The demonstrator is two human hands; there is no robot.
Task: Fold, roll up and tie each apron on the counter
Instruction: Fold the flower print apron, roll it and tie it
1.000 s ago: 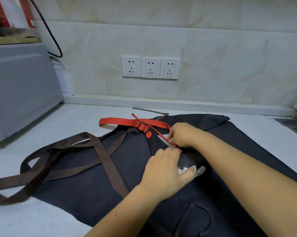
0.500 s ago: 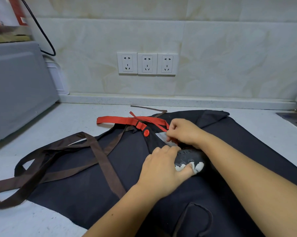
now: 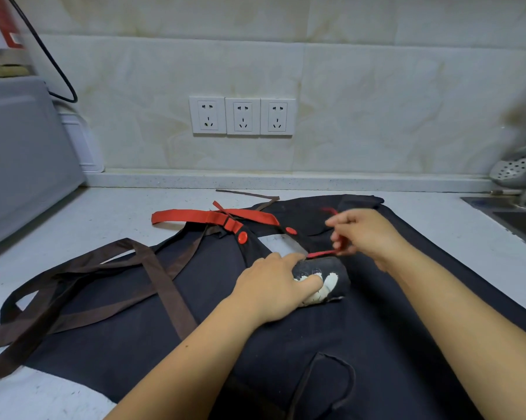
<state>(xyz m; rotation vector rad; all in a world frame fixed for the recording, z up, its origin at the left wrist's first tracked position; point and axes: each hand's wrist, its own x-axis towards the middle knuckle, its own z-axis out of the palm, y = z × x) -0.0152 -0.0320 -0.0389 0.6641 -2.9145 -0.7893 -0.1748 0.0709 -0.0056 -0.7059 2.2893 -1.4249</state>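
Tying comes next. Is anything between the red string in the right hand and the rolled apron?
Only the left hand: it holds the rolled apron, covering its left part. The red string from the right hand reaches the roll unobstructed.

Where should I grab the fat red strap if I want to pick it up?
Pinch the fat red strap at its looped left end, coming down from the left side. That end lies flat on bare counter with nothing over it. Further right it carries a buckle and thinner ties cross it, so it would probably snag there.
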